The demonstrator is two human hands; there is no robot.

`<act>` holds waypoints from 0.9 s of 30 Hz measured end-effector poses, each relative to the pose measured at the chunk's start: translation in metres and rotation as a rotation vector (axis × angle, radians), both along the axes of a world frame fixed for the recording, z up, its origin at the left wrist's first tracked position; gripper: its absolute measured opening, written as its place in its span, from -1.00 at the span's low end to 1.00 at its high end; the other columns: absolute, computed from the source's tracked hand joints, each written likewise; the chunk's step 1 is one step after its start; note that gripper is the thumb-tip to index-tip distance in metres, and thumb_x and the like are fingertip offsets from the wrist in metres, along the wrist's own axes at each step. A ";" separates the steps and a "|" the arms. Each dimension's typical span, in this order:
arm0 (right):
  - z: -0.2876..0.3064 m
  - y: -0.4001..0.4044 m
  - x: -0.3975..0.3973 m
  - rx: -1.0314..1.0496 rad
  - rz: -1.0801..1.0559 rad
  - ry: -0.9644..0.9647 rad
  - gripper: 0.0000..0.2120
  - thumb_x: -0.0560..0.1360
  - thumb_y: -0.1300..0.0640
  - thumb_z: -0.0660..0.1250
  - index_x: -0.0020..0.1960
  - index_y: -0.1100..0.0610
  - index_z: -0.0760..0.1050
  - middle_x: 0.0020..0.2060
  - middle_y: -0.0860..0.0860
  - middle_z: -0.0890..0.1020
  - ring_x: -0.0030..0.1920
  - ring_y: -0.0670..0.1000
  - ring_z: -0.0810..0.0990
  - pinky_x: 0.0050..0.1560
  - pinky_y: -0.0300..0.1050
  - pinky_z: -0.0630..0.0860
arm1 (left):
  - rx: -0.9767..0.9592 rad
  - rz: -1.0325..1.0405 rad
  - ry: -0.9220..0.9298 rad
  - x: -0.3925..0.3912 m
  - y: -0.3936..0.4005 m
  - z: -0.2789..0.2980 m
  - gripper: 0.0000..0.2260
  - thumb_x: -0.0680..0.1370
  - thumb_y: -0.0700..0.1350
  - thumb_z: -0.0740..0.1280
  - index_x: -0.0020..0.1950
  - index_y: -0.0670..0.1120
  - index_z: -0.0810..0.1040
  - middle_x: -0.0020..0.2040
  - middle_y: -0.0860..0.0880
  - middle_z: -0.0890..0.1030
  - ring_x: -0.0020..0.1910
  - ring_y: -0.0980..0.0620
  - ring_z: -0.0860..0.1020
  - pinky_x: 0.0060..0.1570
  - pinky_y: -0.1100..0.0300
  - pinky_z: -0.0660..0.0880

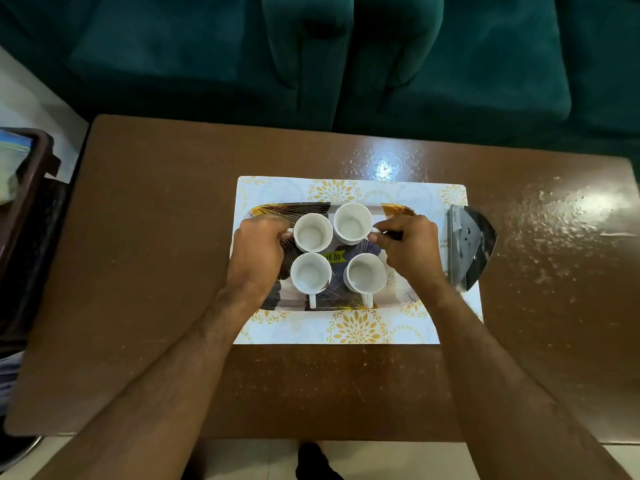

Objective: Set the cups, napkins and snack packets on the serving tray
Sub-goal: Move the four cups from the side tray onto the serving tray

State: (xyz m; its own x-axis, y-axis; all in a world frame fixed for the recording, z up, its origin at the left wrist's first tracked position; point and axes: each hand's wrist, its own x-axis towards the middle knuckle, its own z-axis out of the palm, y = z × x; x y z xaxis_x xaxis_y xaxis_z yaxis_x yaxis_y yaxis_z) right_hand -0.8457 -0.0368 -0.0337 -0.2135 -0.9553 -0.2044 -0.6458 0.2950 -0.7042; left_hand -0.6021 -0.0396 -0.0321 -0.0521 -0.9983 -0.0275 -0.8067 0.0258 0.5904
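Observation:
Several white cups stand in a square on the patterned serving tray, which lies on a white and yellow floral placemat. My left hand pinches the handle of the far left cup. My right hand pinches the handle of the far right cup. The near left cup and near right cup stand free, their handles pointing toward me. A yellow price sticker shows between the cups. No napkins or snack packets are visible on the tray.
A silver and black fan-shaped holder lies at the placemat's right edge. The brown table has a glossy top. A dark green sofa stands behind it. A dark wooden stand with packets is at the far left.

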 end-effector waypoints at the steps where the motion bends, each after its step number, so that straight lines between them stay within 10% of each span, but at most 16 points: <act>1: 0.000 -0.001 -0.002 0.022 0.006 -0.005 -0.82 0.42 0.25 0.60 0.02 0.24 0.75 -0.20 0.18 0.76 -0.46 -0.11 0.55 -0.11 0.20 0.65 | 0.006 -0.012 -0.004 0.001 -0.002 -0.002 -0.78 0.53 -0.35 0.33 -0.32 -0.22 0.54 -0.36 -0.14 0.56 -0.30 -0.15 0.51 -0.24 -0.12 0.52; 10: 0.013 -0.013 -0.009 0.178 -0.035 -0.102 -0.57 0.40 0.29 0.61 0.25 0.20 0.66 0.02 0.13 0.72 -0.20 -0.02 0.66 -0.15 0.04 0.66 | -0.032 0.240 0.039 -0.010 -0.009 0.001 -0.88 0.57 -0.19 0.44 0.07 -0.09 0.72 -0.03 -0.08 0.75 -0.07 -0.11 0.70 -0.01 0.12 0.57; 14: 0.013 -0.008 -0.004 0.083 -0.342 -0.041 -0.68 0.38 -0.04 0.62 -0.08 0.18 0.65 -0.26 0.12 0.73 -0.43 -0.01 0.69 -0.36 -0.20 0.62 | 0.122 0.533 0.230 -0.019 -0.002 0.007 -0.80 0.56 0.06 0.45 -0.10 -0.06 0.73 -0.23 -0.01 0.75 -0.23 -0.08 0.73 -0.05 -0.01 0.65; 17: 0.010 -0.008 0.008 0.143 -0.341 -0.010 -0.59 0.35 -0.17 0.59 -0.28 0.18 0.63 -0.40 0.10 0.70 -0.35 0.12 0.71 -0.15 0.05 0.70 | 0.182 0.560 0.277 -0.030 0.002 0.011 -0.83 0.48 0.07 0.51 -0.10 -0.03 0.75 -0.25 0.07 0.73 -0.29 0.21 0.66 -0.16 0.25 0.60; 27: 0.013 -0.023 0.021 0.045 -0.139 0.133 -0.86 0.38 0.24 0.51 -0.06 0.11 0.70 -0.21 0.00 0.74 -0.14 0.07 0.72 -0.03 0.04 0.68 | 0.132 0.352 0.219 -0.036 -0.010 0.012 -0.77 0.46 -0.28 0.35 -0.02 -0.08 0.76 -0.14 -0.05 0.76 -0.12 -0.07 0.71 0.01 0.04 0.64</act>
State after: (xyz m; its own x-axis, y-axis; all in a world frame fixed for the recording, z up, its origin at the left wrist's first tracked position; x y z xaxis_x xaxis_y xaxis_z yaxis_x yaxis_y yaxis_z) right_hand -0.8248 -0.0601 -0.0210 -0.3709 -0.9053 -0.2072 -0.6831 0.4171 -0.5996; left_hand -0.6377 -0.0496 -0.0198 0.2716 -0.9449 -0.1825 -0.6083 -0.3155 0.7283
